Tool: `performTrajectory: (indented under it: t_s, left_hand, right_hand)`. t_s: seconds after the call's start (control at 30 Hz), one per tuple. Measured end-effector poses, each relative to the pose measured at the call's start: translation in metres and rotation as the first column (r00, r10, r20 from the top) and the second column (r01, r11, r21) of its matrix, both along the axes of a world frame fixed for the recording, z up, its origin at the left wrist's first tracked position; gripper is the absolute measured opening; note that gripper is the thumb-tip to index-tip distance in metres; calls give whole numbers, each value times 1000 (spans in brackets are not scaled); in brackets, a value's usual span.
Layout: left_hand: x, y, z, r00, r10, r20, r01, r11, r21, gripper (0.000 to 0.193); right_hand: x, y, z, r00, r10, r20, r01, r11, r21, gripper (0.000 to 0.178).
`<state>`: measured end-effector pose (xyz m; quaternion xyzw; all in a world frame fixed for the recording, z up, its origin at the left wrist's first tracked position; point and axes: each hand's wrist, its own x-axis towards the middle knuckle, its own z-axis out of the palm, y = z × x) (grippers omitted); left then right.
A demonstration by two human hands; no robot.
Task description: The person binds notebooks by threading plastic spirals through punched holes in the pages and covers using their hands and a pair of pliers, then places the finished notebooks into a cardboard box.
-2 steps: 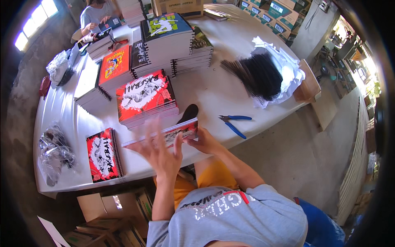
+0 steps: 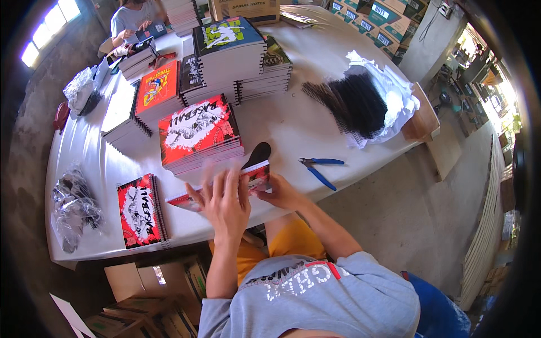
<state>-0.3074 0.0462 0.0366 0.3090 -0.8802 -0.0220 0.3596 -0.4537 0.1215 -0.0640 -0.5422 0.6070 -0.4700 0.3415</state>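
Observation:
A red notebook [image 2: 260,176] is held tilted on edge above the table's front edge. At its right end, my right hand [image 2: 279,192] grips it between thumb and fingers. My left hand [image 2: 226,198] is over the notebook's near face, fingers spread and slightly blurred, hiding much of the cover; whether they touch it I cannot tell. Just beyond lies a stack of red notebooks [image 2: 197,134]. To the left, a single red spiral-bound notebook [image 2: 141,212] rests flat on the table. A dark rounded object [image 2: 260,154] shows behind the held notebook.
Blue-handled cutters [image 2: 321,170] lie right of my hands. Beyond them are black binding coils [image 2: 360,104] on white plastic. Taller notebook stacks [image 2: 230,62] stand at the back, and a clear plastic bag [image 2: 77,205] lies far left. Another person [image 2: 132,25] works across the table.
My left hand has shifted slightly to the right, its fingers now covering more of the held notebook. My right hand and the notebook stay almost where they were.

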Motion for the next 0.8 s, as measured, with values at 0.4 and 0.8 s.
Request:
performTrajectory:
  t_s: [0.4, 0.8]
  left_hand:
    - [16, 2, 6, 984, -133, -118, 142, 988, 68, 12]
    - [20, 2, -10, 985, -118, -129, 116, 993, -19, 32]
  right_hand:
    - [-251, 3, 34, 157, -346, -925, 759, 642, -111, 44]
    - [-266, -1, 143, 373, -231, -899, 577, 817, 29, 47]
